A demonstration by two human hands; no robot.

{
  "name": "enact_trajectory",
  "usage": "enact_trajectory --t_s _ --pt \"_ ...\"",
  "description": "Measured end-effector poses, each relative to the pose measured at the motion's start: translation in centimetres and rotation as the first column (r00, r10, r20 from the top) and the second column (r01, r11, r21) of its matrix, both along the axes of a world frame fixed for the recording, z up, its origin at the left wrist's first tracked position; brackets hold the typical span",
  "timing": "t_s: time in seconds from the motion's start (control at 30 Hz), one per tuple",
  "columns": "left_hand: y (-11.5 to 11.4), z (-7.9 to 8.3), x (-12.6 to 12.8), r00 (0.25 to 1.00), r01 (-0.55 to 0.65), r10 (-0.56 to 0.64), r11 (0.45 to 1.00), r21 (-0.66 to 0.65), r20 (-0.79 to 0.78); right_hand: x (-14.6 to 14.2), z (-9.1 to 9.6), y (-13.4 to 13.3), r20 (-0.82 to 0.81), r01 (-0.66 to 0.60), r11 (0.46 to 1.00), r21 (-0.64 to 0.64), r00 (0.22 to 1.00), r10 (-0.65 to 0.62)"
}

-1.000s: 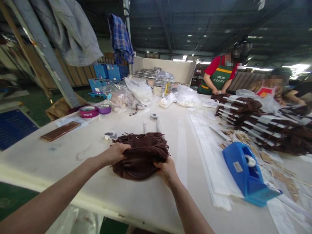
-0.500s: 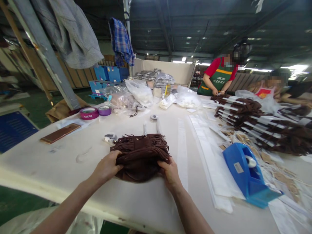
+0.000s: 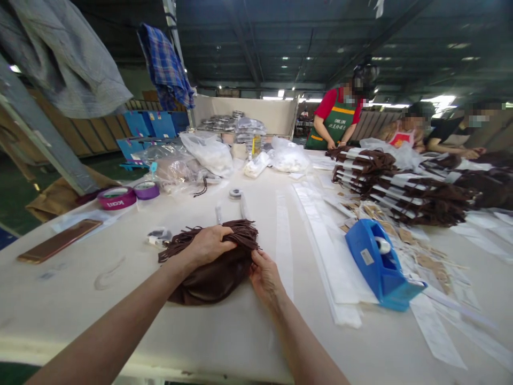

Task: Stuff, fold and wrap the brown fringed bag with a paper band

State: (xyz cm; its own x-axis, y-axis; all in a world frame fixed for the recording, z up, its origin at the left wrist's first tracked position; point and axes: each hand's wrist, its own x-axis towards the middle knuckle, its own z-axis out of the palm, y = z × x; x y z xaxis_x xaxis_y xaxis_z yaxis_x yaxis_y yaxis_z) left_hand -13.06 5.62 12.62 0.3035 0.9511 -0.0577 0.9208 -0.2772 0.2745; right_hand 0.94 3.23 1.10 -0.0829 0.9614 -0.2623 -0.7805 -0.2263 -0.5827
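Observation:
A dark brown fringed bag (image 3: 212, 275) lies on the white table in front of me, its fringe bunched along the far side. My left hand (image 3: 210, 245) reaches over the bag's top, with its fingers closed on the fringe near the middle. At the bag's right edge, my right hand (image 3: 264, 275) pinches the ends of the fringe between thumb and fingers. A small clear-wrapped item (image 3: 159, 236) lies against the bag's left side. Just behind the bag sits a small tape roll (image 3: 235, 194).
To the right stand a blue tape dispenser (image 3: 382, 264), white paper strips (image 3: 326, 256) and stacked brown fringed bags (image 3: 417, 195). At left lie a phone (image 3: 60, 240) and a magenta tape roll (image 3: 116, 198). Plastic bags (image 3: 208, 155) line the back. Co-workers (image 3: 336, 120) stand beyond.
My left hand has moved from the bag's left side up onto its fringe. My right hand has shifted up to the fringe ends. The view has turned slightly right.

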Motion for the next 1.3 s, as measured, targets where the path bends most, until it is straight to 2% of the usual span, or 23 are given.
enact_trajectory --t_s 0.17,0.3,0.5,0.57,0.73,0.9,1.13,1.3 --pt "0.0 0.6 0.8 0.991 -0.094 0.090 0.995 -0.038 -0.102 -0.3 0.4 0.1 0.018 0.007 0.999 0.053 1.000 -0.008" --pt "-0.2 1.2 2.6 0.955 -0.188 0.189 0.982 0.026 -0.230 -0.1 0.5 -0.4 0.064 0.009 0.996 0.091 0.998 -0.015" --pt "1.0 1.0 4.3 0.930 -0.226 0.223 0.974 0.025 -0.291 0.0 0.5 -0.9 0.087 -0.014 0.996 0.092 0.996 0.006" --pt "1.3 0.8 4.2 0.937 -0.207 0.202 0.978 0.012 -0.286 0.0 0.6 -1.0 0.062 -0.018 0.997 0.078 0.998 0.013" --pt "1.4 0.5 3.8 0.974 -0.060 0.051 0.997 -0.037 -0.222 0.0 0.4 -1.0 0.010 -0.028 0.999 0.031 1.000 0.028" --pt "1.6 0.4 3.6 0.984 -0.030 0.016 0.996 -0.079 -0.179 -0.4 0.1 -1.0 0.034 -0.008 0.999 0.034 0.999 0.006" --pt "1.6 1.0 3.2 0.989 0.072 -0.099 0.974 -0.216 -0.114 -0.7 -0.3 -0.8 0.144 0.032 0.996 0.080 0.989 -0.043" --pt "0.9 0.4 4.3 0.965 0.072 -0.101 0.990 -0.124 -0.240 -0.2 -0.7 -0.8 0.321 0.140 0.977 0.161 0.929 -0.186"
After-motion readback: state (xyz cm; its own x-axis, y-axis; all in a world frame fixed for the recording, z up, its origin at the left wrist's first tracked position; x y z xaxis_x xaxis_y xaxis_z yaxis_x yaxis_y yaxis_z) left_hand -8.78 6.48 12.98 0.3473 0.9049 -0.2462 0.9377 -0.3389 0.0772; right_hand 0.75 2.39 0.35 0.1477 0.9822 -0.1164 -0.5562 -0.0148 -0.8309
